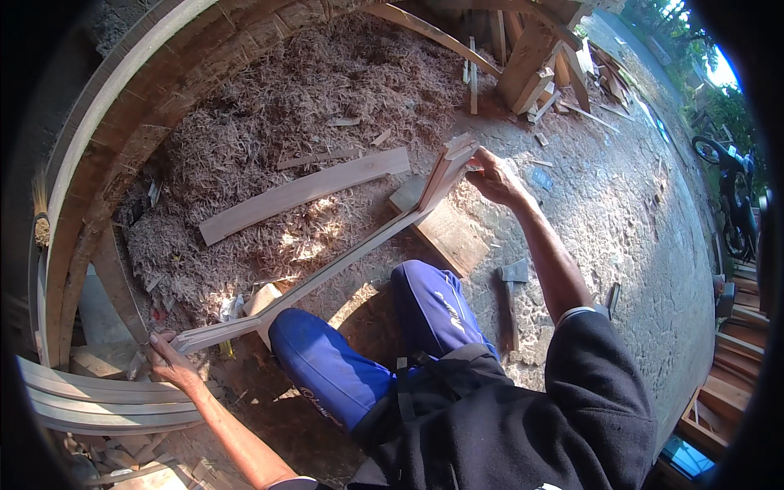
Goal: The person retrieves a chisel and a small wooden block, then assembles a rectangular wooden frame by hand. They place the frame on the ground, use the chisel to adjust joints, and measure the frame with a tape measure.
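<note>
A long pale wooden strip (314, 284) runs slantwise in front of my knees. A shorter grooved wooden piece (445, 174) meets its far right end at an angle; I cannot tell whether the two are joined. My left hand (173, 362) is closed around the strip's near left end. At the upper end of the shorter piece, my right hand (496, 180) grips it, its fingertips partly hidden behind the wood. Under the corner where the pieces meet lies a flat wooden block (452, 237). A hatchet (512, 298) rests on the ground right of my knee.
Wood shavings (351, 90) are heaped ahead, with a curved board (306, 196) on top. A big curved beam (98, 163) arches at left, above stacked curved strips (114, 400). Offcuts lie near a wooden post (531, 61). A motorbike (737, 196) stands far right.
</note>
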The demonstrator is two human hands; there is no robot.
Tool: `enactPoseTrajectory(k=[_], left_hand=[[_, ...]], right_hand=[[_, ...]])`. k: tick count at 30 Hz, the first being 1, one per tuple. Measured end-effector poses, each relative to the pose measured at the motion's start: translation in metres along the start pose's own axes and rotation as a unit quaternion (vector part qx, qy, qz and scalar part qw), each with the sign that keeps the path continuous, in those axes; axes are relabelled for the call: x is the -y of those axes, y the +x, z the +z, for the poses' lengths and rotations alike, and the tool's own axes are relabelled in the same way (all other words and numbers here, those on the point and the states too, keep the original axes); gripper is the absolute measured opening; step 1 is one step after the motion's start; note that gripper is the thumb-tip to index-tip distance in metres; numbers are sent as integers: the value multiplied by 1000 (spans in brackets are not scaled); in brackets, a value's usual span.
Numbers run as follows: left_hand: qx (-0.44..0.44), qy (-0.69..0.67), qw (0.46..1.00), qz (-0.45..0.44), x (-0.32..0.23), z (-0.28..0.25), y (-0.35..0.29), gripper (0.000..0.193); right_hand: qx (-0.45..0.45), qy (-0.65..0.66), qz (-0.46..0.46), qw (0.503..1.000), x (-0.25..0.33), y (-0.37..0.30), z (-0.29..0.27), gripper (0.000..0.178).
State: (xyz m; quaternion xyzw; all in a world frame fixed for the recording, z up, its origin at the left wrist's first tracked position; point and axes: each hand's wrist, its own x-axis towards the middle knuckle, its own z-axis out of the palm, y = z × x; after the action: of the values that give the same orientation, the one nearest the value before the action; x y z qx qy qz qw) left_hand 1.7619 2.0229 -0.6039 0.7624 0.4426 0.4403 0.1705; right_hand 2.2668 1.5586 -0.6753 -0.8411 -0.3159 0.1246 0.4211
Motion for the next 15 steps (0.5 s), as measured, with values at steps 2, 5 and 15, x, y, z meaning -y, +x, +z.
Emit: enactPoseTrajectory(k=[2, 5, 15], left_hand=[[20, 11, 1000, 7, -11, 1, -2, 59], [-19, 75, 997, 23, -19, 14, -8, 62], [-68, 47, 997, -7, 2, 24, -4, 66]], right_hand=[[-184, -66, -98, 976, 46, 3, -27, 25], [-185, -154, -189, 952, 120, 7, -41, 27], [20, -258, -328, 908, 187, 55, 42, 25]])
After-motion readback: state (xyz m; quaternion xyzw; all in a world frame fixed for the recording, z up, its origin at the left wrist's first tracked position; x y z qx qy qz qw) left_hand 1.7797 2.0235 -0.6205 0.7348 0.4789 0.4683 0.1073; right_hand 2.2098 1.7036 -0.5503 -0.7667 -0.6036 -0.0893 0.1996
